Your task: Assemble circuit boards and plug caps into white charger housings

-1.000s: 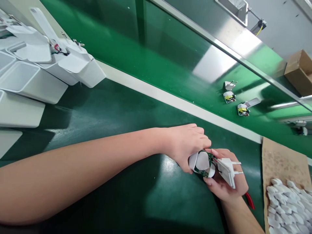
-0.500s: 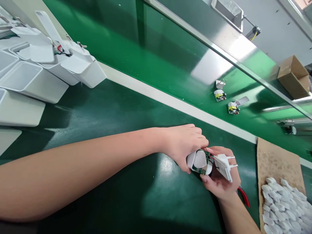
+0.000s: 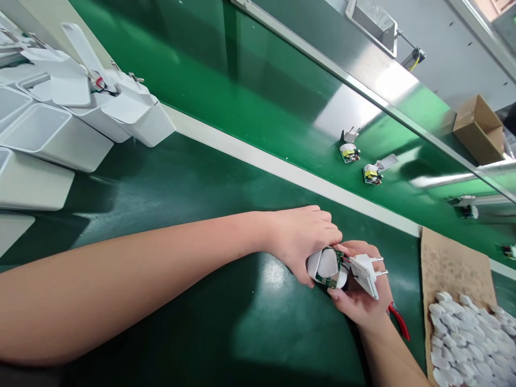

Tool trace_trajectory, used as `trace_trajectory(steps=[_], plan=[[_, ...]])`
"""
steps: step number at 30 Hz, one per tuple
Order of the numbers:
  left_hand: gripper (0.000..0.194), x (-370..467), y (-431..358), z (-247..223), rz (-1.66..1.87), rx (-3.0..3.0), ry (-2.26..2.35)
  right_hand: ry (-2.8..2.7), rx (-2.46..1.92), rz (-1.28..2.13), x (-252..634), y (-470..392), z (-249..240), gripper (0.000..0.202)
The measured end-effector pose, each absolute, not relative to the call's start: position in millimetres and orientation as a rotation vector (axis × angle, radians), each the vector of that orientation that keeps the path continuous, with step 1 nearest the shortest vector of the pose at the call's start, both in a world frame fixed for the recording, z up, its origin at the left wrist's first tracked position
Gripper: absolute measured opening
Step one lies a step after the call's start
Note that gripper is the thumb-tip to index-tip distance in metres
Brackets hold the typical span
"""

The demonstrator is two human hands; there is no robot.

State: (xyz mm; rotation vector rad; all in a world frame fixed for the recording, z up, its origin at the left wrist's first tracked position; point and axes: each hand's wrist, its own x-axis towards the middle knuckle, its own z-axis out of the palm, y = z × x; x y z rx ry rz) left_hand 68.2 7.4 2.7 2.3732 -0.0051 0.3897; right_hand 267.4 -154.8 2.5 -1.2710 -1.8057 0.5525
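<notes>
White plastic casing (image 3: 313, 265) with a green circuit board (image 3: 333, 282) sits between both hands. Left grip (image 3: 310, 266) closes round its near end; right grip (image 3: 336, 269) cradles the board end.

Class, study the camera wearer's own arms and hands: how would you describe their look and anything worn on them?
The left hand and right hand are both without gloves. No sleeve covers the visible part of the left forearm or right forearm. No watch, bracelet or ring shows; some fingers are partly hidden.
</notes>
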Motion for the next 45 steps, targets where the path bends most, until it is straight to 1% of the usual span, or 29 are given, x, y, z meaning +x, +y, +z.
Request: trace_trajectory(steps=[5, 11, 16, 19, 21, 24, 28, 34, 39, 45], plan=[[0.058, 68, 7, 2, 0.395, 2.361, 0.004, -1.778, -1.340, 0.587, 264, -153, 3, 0.058], [0.053, 68, 6, 1, 0.450, 2.356, -0.008, -1.906, -1.311, 0.434, 258, -144, 11, 0.045], [0.054, 68, 8, 3, 0.421, 2.374, -0.011, -1.922, -1.285, 0.427, 261, -145, 10, 0.051], [0.055, 68, 8, 5, 0.388, 2.365, -0.018, -1.821, -1.302, 0.416, 260, -145, 8, 0.056], [0.055, 67, 8, 5, 0.393, 2.354, -0.002, -1.707, -1.291, 0.359, 259, -145, 7, 0.056], [0.051, 68, 9, 5, 0.439, 2.339, 0.059, -1.614, -1.267, 0.226, 259, -145, 6, 0.048], [0.050, 70, 10, 1, 0.493, 2.294, 0.128, -1.792, -1.302, 0.083, 260, -146, 9, 0.038], [0.052, 71, 9, -3, 0.528, 2.258, 0.222, -1.930, -1.263, -0.142, 257, -151, 17, 0.046], [0.050, 71, 7, -2, 0.517, 2.236, 0.306, -2.053, -1.188, -0.101, 251, -149, 23, 0.054], [0.048, 71, 8, -3, 0.509, 2.256, 0.332, -2.095, -1.317, -0.128, 245, -139, 20, 0.065]])
